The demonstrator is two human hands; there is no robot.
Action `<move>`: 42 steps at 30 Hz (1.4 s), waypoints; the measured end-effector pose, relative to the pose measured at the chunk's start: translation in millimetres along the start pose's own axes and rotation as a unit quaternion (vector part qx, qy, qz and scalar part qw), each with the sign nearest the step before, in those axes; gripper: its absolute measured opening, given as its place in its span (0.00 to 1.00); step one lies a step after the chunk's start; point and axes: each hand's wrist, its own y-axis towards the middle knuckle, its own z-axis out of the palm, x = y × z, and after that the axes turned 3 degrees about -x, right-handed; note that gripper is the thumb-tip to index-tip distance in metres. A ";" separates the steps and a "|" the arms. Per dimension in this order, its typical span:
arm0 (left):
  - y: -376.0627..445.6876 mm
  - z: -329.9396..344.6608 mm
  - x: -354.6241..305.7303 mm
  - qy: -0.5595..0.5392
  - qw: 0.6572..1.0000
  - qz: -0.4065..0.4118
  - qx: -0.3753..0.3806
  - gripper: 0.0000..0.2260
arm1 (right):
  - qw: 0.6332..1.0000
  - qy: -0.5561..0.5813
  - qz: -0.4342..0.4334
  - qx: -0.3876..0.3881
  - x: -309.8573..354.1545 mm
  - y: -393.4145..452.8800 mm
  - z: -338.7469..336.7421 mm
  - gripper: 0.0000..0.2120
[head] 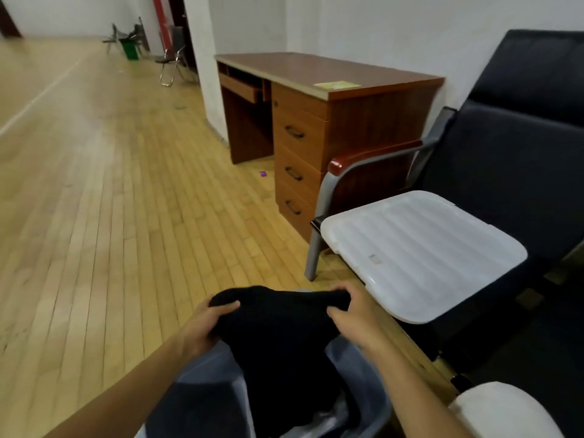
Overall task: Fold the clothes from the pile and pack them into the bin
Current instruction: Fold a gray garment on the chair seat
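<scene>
A black garment hangs bunched between both hands at the bottom centre. My left hand grips its left edge, thumb on top of the cloth. My right hand grips its right edge, fingers curled over the fabric. The garment's lower part drops into a grey-blue bin right below, whose rim shows on both sides of the cloth. Something pale and shiny lies in the bin's bottom; I cannot tell what it is.
A white plastic bin lid lies on the seat of a dark armchair at right. A brown desk with drawers stands beyond it against the wall. A white cushion-like thing is at bottom right. Wooden floor stretches left.
</scene>
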 end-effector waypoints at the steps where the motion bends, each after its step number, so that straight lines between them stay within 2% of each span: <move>1: 3.1 -6.6 15.5 0.042 0.999 -0.008 -0.020 0.22 | 0.998 -0.053 0.013 -0.019 -17.3 2.1 6.2 0.15; 3: 12.6 -18.4 48.9 0.187 0.980 -0.005 -0.062 0.21 | 0.986 -0.150 0.074 0.000 -55.9 2.6 13.3 0.17; 4: 17.4 -22.3 63.2 0.272 0.959 0.015 -0.084 0.20 | 0.975 -0.190 0.109 0.027 -76.6 4.4 13.9 0.17; 5: 23.7 -24.7 73.6 0.333 0.937 0.040 -0.100 0.19 | 0.965 -0.215 0.140 0.047 -90.5 7.2 11.3 0.14; 7: 34.9 -20.4 84.2 0.378 0.918 0.062 -0.099 0.12 | 0.958 -0.228 0.161 0.059 -94.1 11.8 2.4 0.04; 10: 37.7 20.3 82.1 0.405 0.910 0.075 -0.033 0.02 | 0.969 -0.213 0.114 0.056 -75.5 12.5 -17.6 0.04; 13: 24.1 96.3 62.8 0.372 0.921 0.108 0.046 0.09 | 0.972 -0.224 0.052 0.049 -57.0 7.5 -52.3 0.09; 17: -16.8 229.6 38.0 0.345 0.903 0.176 0.184 0.10 | 0.971 -0.236 -0.012 -0.041 -49.5 -19.4 -115.0 0.09; 21: -70.6 359.1 35.4 0.330 0.868 0.195 0.316 0.08 | 0.969 -0.211 -0.006 -0.132 -63.5 -59.2 -194.8 0.09; 24: -113.9 447.7 62.4 0.350 0.814 0.203 0.416 0.07 | 0.947 -0.218 0.023 -0.233 -94.8 -108.9 -268.4 0.06; 26: -148.0 504.4 94.3 0.386 0.761 0.204 0.479 0.07 | 0.915 -0.236 0.075 -0.318 -131.1 -151.7 -321.0 0.06; 28: -178.1 550.8 128.4 0.425 0.702 0.197 0.536 0.06 | 0.872 -0.242 0.166 -0.390 -178.7 -197.8 -370.0 0.06; 30: -207.4 589.4 161.1 0.498 0.598 0.194 0.596 0.04 | 0.817 -0.244 0.293 -0.432 -234.8 -255.8 -412.6 0.10; 32: -223.3 618.2 189.0 0.564 0.491 0.221 0.626 0.04 | 0.763 -0.190 0.413 -0.459 -279.9 -315.1 -442.8 0.19; 34: -227.2 629.6 202.7 0.603 0.414 0.301 0.612 0.06 | 0.740 -0.108 0.447 -0.490 -310.4 -354.3 -455.4 0.22; 35: -229.5 641.7 216.9 0.609 0.390 0.332 0.606 0.07 | 0.731 -0.081 0.462 -0.495 -326.2 -370.0 -461.5 0.23; 37: -234.4 642.6 220.7 0.616 0.378 0.357 0.592 0.08 | 0.731 -0.042 0.483 -0.481 -347.3 -376.3 -460.7 0.27; 39: -241.1 648.8 223.8 0.609 0.369 0.370 0.597 0.07 | 0.713 0.006 0.483 -0.508 -370.3 -371.2 -465.6 0.34; 40: -242.8 650.3 222.5 0.608 0.369 0.365 0.600 0.07 | 0.690 0.053 0.458 -0.557 -380.3 -366.2 -473.1 0.37; 41: -242.6 651.4 222.5 0.606 0.369 0.364 0.603 0.07 | 0.645 0.134 0.425 -0.621 -383.2 -361.7 -482.1 0.40; 42: -244.5 651.5 220.0 0.607 0.368 0.367 0.601 0.08 | 0.576 0.220 0.379 -0.690 -386.8 -358.7 -492.0 0.40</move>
